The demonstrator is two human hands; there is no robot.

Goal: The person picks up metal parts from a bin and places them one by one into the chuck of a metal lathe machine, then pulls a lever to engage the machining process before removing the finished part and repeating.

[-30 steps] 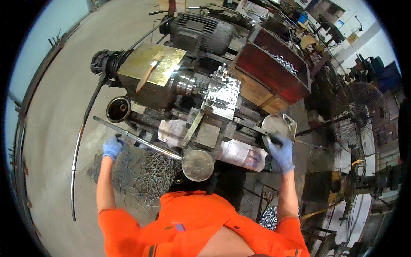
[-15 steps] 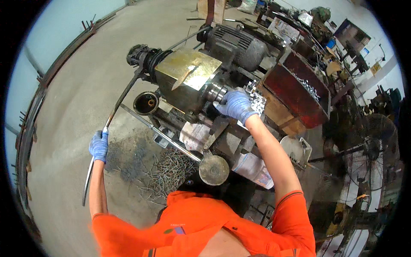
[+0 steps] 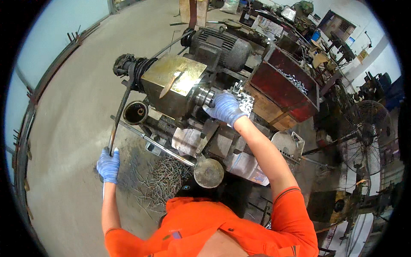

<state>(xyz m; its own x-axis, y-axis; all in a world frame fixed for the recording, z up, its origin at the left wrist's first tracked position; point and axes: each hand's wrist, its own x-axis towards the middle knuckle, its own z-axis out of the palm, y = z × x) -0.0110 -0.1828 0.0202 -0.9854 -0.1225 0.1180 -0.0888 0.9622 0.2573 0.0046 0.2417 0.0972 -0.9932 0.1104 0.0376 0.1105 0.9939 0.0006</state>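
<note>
Pale concrete floor [image 3: 68, 128] stretches along the left side of the workshop, with a pedestal fan [image 3: 367, 135] standing at the right. Between them sits an oily lathe-like machine: a headstock topped with a brass-coloured sheet [image 3: 188, 70], a brown-handled tool [image 3: 170, 85] lying on that sheet, and a finned electric motor [image 3: 220, 49] behind. Right of the headstock, a dark red metal bin [image 3: 278, 92] holds small shiny metal parts [image 3: 293, 81].

One second ago the left hand [image 3: 108, 165] was off the long lever [image 3: 118, 118]; half a second ago it had closed around it, and it grips it now, apparently further down, so the lower end is mostly hidden behind hand and forearm. This lever slants down from the left end of the machine.

The right hand [image 3: 226, 107] was near the handles at the machine's right side in the earliest view; as half a second ago, it is at the front of the spindle chuck [image 3: 204, 97], fingers bent, partly covering the bright tool slide [image 3: 246, 103]. What those fingers hold, if anything, cannot be told.

A silver bar [image 3: 171, 153] ends beside a round metal disc [image 3: 209, 173], near tangled metal shavings [image 3: 165, 180] on the floor.
</note>
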